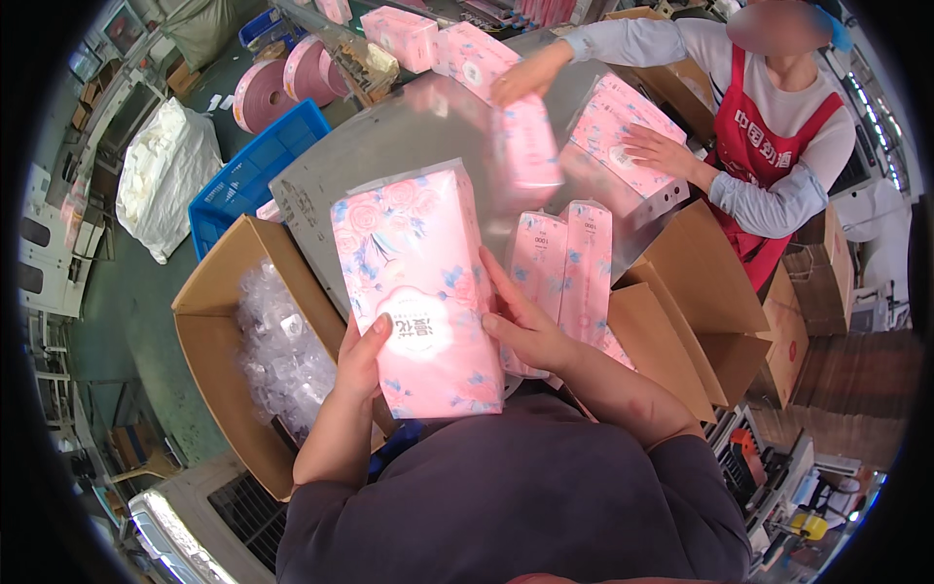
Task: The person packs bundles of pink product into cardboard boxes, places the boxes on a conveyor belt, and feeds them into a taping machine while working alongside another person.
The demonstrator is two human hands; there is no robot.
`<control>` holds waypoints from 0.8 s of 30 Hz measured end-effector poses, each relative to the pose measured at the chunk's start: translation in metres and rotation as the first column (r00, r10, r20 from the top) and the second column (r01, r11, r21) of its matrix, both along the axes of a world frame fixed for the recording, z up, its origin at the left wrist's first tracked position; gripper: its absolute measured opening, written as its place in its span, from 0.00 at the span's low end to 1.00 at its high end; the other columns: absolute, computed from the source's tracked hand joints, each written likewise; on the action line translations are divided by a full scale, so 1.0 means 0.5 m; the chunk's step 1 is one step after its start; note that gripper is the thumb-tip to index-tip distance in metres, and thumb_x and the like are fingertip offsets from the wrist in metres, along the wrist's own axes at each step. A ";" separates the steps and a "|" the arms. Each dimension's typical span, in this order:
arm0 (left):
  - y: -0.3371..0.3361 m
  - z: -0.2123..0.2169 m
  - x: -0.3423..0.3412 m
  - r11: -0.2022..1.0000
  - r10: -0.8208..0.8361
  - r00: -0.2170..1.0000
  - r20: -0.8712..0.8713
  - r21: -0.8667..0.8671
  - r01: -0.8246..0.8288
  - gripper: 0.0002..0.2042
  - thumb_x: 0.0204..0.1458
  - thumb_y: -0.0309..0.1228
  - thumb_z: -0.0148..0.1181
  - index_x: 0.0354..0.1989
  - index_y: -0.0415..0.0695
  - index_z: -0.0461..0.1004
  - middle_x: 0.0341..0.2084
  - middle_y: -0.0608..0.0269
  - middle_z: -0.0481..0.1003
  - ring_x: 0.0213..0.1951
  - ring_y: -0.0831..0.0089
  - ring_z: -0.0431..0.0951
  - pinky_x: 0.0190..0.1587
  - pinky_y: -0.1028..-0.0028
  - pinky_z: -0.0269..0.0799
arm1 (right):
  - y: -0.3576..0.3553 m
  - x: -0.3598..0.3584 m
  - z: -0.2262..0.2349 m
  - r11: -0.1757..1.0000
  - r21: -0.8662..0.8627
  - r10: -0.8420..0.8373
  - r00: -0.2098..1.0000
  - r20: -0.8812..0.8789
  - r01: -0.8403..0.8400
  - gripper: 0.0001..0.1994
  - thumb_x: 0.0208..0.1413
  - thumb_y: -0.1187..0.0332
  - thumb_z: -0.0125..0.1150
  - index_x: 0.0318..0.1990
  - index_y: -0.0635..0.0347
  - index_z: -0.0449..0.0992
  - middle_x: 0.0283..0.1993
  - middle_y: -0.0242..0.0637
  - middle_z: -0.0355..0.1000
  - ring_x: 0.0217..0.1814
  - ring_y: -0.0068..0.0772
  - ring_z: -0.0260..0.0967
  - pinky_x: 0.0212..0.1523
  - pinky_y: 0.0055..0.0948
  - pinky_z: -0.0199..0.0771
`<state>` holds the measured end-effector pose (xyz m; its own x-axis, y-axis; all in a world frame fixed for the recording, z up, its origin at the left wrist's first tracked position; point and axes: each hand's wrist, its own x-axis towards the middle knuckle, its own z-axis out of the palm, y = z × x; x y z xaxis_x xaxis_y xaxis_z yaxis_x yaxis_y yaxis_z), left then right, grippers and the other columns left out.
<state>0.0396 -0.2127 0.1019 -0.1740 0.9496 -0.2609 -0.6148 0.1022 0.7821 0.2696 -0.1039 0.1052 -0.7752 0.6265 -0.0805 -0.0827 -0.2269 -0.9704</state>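
A pink, flower-printed pack of tissues [418, 243] is held up in front of me, between both hands. My left hand [362, 362] grips its lower left side, thumb on the front face. On the opposite side, my right hand [525, 329] is closed round the edge, its thumb also on the front. Just right of it, upright packs [587, 258] of the same kind stand on the metal table [389, 131]. Across the table, a co-worker's hand [530, 78] is on a motion-blurred pack [527, 146]; the co-worker's other hand [664, 156] rests on grouped packs [613, 131].
At my left stands a cardboard box [209, 292] holding crumpled clear plastic [282, 350], with a blue crate [255, 170] behind it. An open carton [705, 292] is at my right. More pink packs [401, 37] sit at the far edge. Pink rolls [263, 95] and a white sack [167, 180] lie beyond.
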 end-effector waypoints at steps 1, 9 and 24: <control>0.006 -0.023 -0.004 1.000 0.010 0.999 -0.034 -0.028 -0.011 0.32 0.62 0.33 0.56 0.71 0.40 0.50 0.61 0.50 0.66 0.59 0.61 0.71 0.57 0.63 0.71 | 0.000 -0.002 0.000 1.000 0.004 -0.026 0.999 0.023 0.026 0.38 0.65 0.68 0.53 0.76 0.52 0.37 0.79 0.37 0.37 0.71 0.31 0.51 0.66 0.30 0.57; 0.092 -0.251 -0.001 0.921 -0.376 0.773 -0.511 -0.114 0.373 0.40 0.62 0.37 0.56 0.75 0.40 0.37 0.73 0.47 0.46 0.70 0.58 0.56 0.69 0.67 0.52 | -0.024 0.006 -0.168 0.766 0.626 -0.157 0.902 0.401 -0.145 0.26 0.58 0.69 0.60 0.65 0.60 0.66 0.67 0.47 0.60 0.65 0.46 0.63 0.61 0.37 0.68; 0.179 -0.151 0.126 0.758 -0.062 -0.287 -0.956 -0.232 0.610 0.38 0.57 0.55 0.54 0.69 0.41 0.58 0.71 0.38 0.46 0.73 0.41 0.44 0.69 0.43 0.44 | 0.055 0.182 -0.156 0.608 0.673 -0.665 0.193 0.721 -0.422 0.42 0.50 0.35 0.58 0.72 0.35 0.57 0.80 0.40 0.35 0.78 0.69 0.26 0.65 0.75 0.44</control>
<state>0.1025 -0.1231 0.0265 0.4363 0.8998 -0.0070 0.8165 -0.3927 0.4231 0.3605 -0.0766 0.0271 -0.3422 0.9314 -0.1243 0.9396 0.3381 -0.0536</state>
